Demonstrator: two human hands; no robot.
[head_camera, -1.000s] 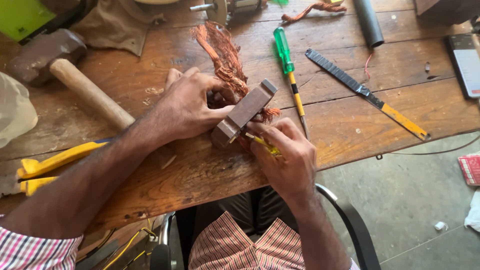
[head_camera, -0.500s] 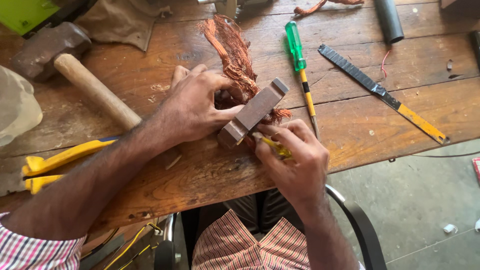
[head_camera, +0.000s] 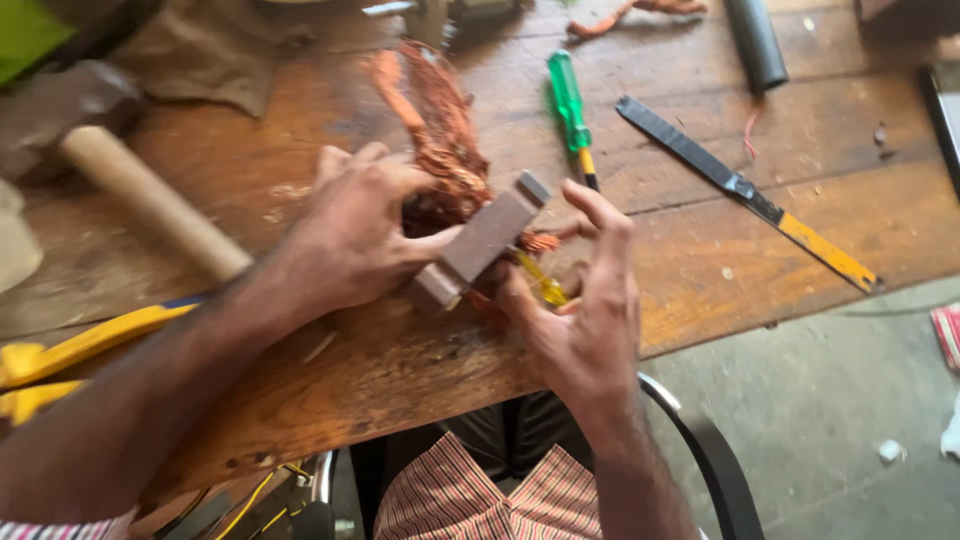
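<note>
Fingers of the left hand curl down around a tangled bundle of copper wire and press against the side of a small rectangular wooden block, the thumb lying along the block's lower end, so the hand is closed on block and wire together; the right hand stands on edge just beside the block, its fingers half open and loosely curved, and a yellow-handled tool sits between palm and block, though whether the hand truly grips it cannot be told through the blur; the block lies tilted across the near end of the copper bundle, close to the front edge of the wooden table, and looks brown-grey with squared ends; the copper wire is reddish-orange, frayed and matted, running away from the hands toward the far side of the table; a green-handled screwdriver lies just right of the bundle, a hacksaw blade with a yellow end farther right, a wooden-handled hammer to the left, and yellow-handled pliers at the left edge.
</note>
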